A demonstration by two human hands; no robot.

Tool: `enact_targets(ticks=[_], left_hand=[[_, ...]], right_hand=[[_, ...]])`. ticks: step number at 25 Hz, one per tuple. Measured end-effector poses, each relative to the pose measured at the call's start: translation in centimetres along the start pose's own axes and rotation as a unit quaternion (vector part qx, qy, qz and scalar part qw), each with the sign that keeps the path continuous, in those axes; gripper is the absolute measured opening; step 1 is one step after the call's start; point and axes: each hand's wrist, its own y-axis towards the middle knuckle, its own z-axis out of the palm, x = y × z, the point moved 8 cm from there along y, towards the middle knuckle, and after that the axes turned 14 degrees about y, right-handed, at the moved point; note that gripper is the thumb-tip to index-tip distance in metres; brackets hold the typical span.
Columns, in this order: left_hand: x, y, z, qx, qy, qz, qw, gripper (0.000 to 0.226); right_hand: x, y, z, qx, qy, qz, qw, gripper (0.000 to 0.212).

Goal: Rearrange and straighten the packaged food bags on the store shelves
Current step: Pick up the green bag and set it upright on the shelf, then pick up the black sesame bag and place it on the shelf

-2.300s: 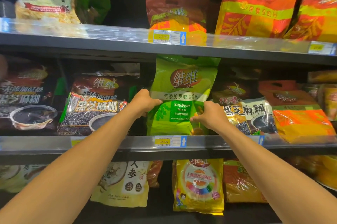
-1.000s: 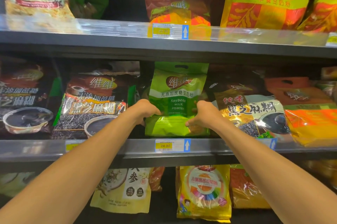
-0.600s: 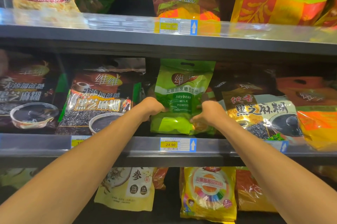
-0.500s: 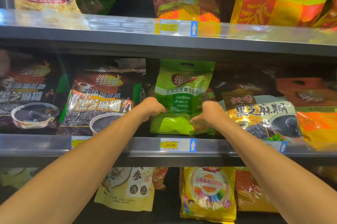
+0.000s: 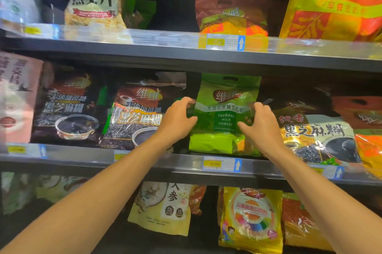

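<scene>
Two hands are at one green bag (image 5: 225, 109) of soybean milk powder on the middle shelf (image 5: 186, 160).

Position of bag: upright, its base near the shelf's front edge and directly above a price tag (image 5: 222, 163) on the edge strip. The carry slot at its top sits just below the upper shelf (image 5: 165, 55). A dark sesame bag (image 5: 136, 117) stands just beside it on the left. A second sesame bag (image 5: 314, 129), leaning, stands on the right with its near edge behind the right hand.

Left hand (image 5: 177, 121): held in a loose curve at the bag's left edge, fingers and thumb apart. The thumb tip is at the edge, and nothing is clamped.

Right hand (image 5: 262, 127): thumb lies across the bag's front and the fingers curl at its right edge. Whether it pinches the bag or only rests there cannot be told.

Change from half a second ago: both hands then held the bag low down, clamped on its bottom corners. Both have since risen to about mid-height of the bag, and the fingers have spread. The bag occupies the same spot between its neighbours and stands as upright as before.
</scene>
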Motion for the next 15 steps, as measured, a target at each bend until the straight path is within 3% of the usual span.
enact_targets(ticks=[5, 8, 11, 15], left_hand=[[6.1, -3.2, -7.3, -0.100, 0.016, 0.007, 0.995, 0.048], [12.1, -3.7, -11.2, -0.109, 0.045, -0.067, 0.991, 0.066], [17.6, -3.4, -12.8, -0.045, 0.046, -0.129, 0.990, 0.086], [21.4, -2.9, -11.3, 0.117, 0.008, -0.175, 0.978, 0.100]], right_hand=[[6.5, -2.1, 2.9, 0.009, 0.099, -0.044, 0.994, 0.059], [10.6, -3.5, 7.1, 0.066, 0.141, -0.005, 0.988, 0.070], [13.7, -4.6, 11.5, 0.139, 0.141, 0.050, 0.979, 0.098], [14.4, -5.3, 14.5, 0.190, 0.050, 0.123, 0.973, 0.119]])
